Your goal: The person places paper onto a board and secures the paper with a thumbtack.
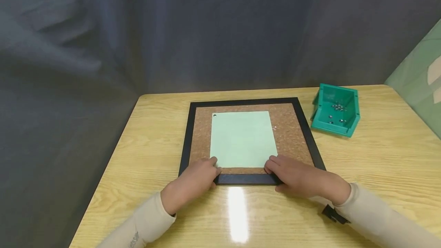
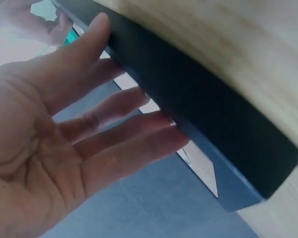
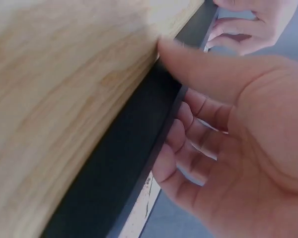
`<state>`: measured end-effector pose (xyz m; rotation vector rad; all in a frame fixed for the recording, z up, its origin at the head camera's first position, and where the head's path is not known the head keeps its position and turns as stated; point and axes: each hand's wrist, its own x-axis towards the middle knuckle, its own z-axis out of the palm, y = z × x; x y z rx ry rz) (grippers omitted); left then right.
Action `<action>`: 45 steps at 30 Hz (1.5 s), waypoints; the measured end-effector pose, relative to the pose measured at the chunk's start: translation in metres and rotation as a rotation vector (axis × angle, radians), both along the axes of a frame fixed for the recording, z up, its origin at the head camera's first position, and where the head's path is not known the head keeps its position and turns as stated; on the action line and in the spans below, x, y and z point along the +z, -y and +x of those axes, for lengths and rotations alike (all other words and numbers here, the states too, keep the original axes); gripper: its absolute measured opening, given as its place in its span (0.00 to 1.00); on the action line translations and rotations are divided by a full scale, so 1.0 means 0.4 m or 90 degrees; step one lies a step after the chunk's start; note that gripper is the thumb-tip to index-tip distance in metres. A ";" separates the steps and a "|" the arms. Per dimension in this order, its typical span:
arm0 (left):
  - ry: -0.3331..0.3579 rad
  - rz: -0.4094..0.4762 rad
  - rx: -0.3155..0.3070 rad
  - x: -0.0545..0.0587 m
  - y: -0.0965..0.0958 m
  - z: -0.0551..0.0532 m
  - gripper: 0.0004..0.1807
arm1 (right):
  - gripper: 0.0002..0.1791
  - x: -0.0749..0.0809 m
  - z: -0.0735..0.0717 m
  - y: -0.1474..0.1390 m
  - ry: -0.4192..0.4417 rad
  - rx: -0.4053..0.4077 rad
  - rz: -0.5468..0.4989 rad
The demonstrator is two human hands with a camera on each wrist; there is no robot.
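A black-framed corkboard (image 1: 289,133) lies flat on the table, bearing a pale green sheet of paper (image 1: 242,139). A round silvery tack head (image 1: 214,115) shows at the sheet's upper left corner. My left hand (image 1: 198,177) grips the near frame edge at the left: its thumb lies against the outer side and the fingers reach over the top, by the paper's lower left corner. Likewise my right hand (image 1: 294,173) grips that edge further right, its fingers curled over at the lower right corner. Both lower corners are hidden beneath fingers.
A green open-fronted bin (image 1: 335,110) with several small silvery tacks stands right of the board. Something small and shiny (image 1: 274,128) is on the cork beside the paper's right edge. A dark curtain (image 1: 224,33) hangs behind the wooden table (image 1: 148,141).
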<state>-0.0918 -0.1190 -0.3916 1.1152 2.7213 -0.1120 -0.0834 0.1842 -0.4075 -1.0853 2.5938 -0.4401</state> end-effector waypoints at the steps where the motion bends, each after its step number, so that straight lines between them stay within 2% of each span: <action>1: -0.003 0.008 0.004 -0.004 -0.001 0.001 0.18 | 0.20 0.000 0.003 -0.001 -0.003 -0.007 0.002; 10: -0.058 0.103 0.009 -0.038 0.025 0.015 0.17 | 0.20 -0.006 0.028 -0.048 -0.054 -0.054 0.019; 14: -0.050 0.127 0.035 -0.049 0.042 0.025 0.15 | 0.20 -0.016 0.043 -0.073 -0.104 -0.063 0.020; 18: -0.042 0.133 0.057 -0.053 0.051 0.029 0.14 | 0.23 -0.028 0.054 -0.063 -0.157 -0.062 0.018; 21: -0.058 0.133 0.041 -0.055 0.050 0.026 0.14 | 0.25 -0.029 0.062 -0.052 -0.175 -0.067 0.027; 25: -0.088 0.116 -0.002 -0.056 0.047 0.018 0.15 | 0.24 -0.026 0.068 -0.050 -0.185 -0.078 0.041; 29: -0.090 0.095 -0.024 -0.057 0.045 0.011 0.16 | 0.23 -0.029 0.067 -0.047 -0.189 -0.085 0.065; 34: -0.090 0.063 -0.025 -0.061 0.041 0.019 0.16 | 0.22 -0.027 0.066 -0.041 -0.163 -0.083 0.089; 40: -0.115 0.048 0.001 -0.059 0.031 0.024 0.14 | 0.23 -0.018 0.055 -0.043 -0.150 -0.070 0.095; 45: -0.107 0.030 0.010 -0.062 0.022 0.026 0.17 | 0.23 -0.018 0.051 -0.042 -0.133 -0.067 0.102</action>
